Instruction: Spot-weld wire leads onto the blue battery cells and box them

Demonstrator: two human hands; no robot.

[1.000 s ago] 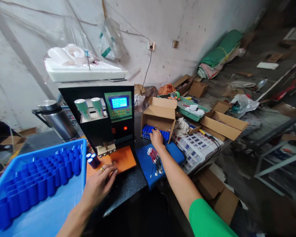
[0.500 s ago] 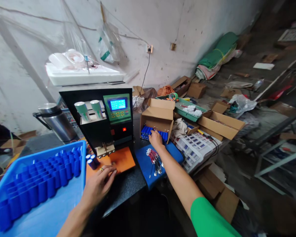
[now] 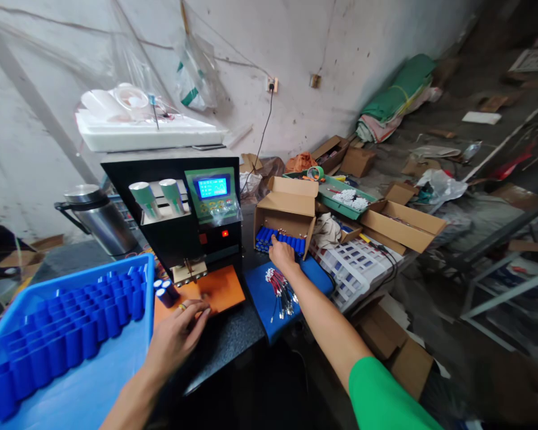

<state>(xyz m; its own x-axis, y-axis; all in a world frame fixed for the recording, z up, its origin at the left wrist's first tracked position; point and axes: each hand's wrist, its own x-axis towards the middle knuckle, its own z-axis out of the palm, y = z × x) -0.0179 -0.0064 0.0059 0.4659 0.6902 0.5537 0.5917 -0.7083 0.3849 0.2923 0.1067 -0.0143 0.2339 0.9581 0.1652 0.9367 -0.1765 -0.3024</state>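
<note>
My right hand [image 3: 282, 252] reaches to the front of an open cardboard box [image 3: 291, 206]. Its index finger is stretched against blue cylindrical battery packs [image 3: 293, 243] stacked there, and its other fingers are partly hidden. My left hand [image 3: 179, 328] rests at the front of an orange board [image 3: 224, 291], fingers loosely bent and apart, a ring on one; I see nothing held. Beside it stand several dark blue battery cells [image 3: 167, 294] with white tops. Behind the board is a black spot welder [image 3: 161, 239] with a lit screen [image 3: 212, 187].
On the left, a blue tray [image 3: 116, 373] holds rows of blue sleeve-like pieces [image 3: 67, 343]. Red and black wire leads [image 3: 278, 292] lie on a blue pad [image 3: 260, 298]. A steel jug [image 3: 101, 221] stands behind the tray. To the right are a white plastic basket [image 3: 341, 269] and cardboard boxes [image 3: 406, 227].
My right hand stays at the box; its index finger now stretches further out over the blue packs. My left hand has barely moved. The view has shifted slightly.
</note>
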